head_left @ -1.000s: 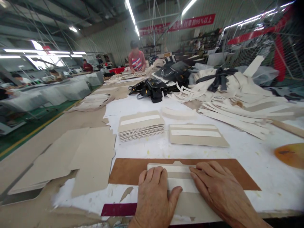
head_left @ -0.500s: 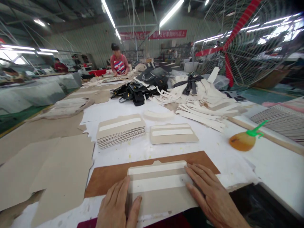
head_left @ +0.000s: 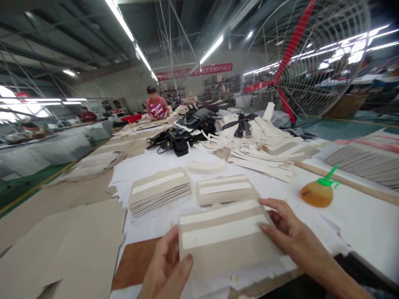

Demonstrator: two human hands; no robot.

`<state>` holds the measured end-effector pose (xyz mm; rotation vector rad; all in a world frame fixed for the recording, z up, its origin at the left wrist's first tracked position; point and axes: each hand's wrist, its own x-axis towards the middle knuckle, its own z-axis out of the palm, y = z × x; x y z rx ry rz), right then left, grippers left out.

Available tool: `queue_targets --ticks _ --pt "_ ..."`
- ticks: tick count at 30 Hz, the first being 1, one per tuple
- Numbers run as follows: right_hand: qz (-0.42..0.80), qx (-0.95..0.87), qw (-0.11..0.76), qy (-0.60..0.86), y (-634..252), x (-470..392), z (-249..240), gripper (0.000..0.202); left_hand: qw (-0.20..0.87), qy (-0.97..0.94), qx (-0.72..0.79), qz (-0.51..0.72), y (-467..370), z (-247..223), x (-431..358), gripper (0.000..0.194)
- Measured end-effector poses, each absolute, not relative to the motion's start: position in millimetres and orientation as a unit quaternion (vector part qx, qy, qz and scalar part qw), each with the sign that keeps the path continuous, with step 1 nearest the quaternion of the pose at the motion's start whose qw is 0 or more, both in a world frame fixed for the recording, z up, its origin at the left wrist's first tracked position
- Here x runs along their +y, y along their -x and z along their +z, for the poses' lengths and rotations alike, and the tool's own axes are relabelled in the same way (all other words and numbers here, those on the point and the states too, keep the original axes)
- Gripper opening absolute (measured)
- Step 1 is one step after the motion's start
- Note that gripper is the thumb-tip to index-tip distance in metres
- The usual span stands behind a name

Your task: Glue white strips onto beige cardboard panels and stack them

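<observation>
Between my hands is a beige panel with white strips across it, raised off the table and tilted. My left hand grips its left edge, thumb on the front face. My right hand pinches the right edge, with the thumb on top and fingers behind. Under the panel lies a brown sheet, mostly hidden by it now. Just beyond stands a similar beige panel, lying flat, and to its left a stack of such panels.
Large beige sheets cover the left side. An orange-brown bottle with a green spout stands at right. Farther back are black bag pieces, white strips, a big fan and a person at the table.
Both hands have lifted the panel off the brown sheet and moved it away from me and slightly right. My fingers have gone from lying flat along its edges to gripping them.
</observation>
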<state>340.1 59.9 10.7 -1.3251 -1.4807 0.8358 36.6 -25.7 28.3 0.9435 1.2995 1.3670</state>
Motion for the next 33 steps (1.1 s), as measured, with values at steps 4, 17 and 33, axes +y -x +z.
queue_targets --ticks 4,17,33 --pt "0.273 -0.593 0.460 0.602 -360 130 13 0.055 0.490 -0.460 0.515 0.532 -63 49 47 0.077" --pt "0.189 -0.662 0.465 0.557 -343 202 5 0.031 0.192 -0.574 0.627 0.492 -11 25 75 0.055" --pt "0.393 -0.742 0.279 0.466 -150 242 39 0.030 0.124 -0.447 0.766 0.445 124 38 109 0.037"
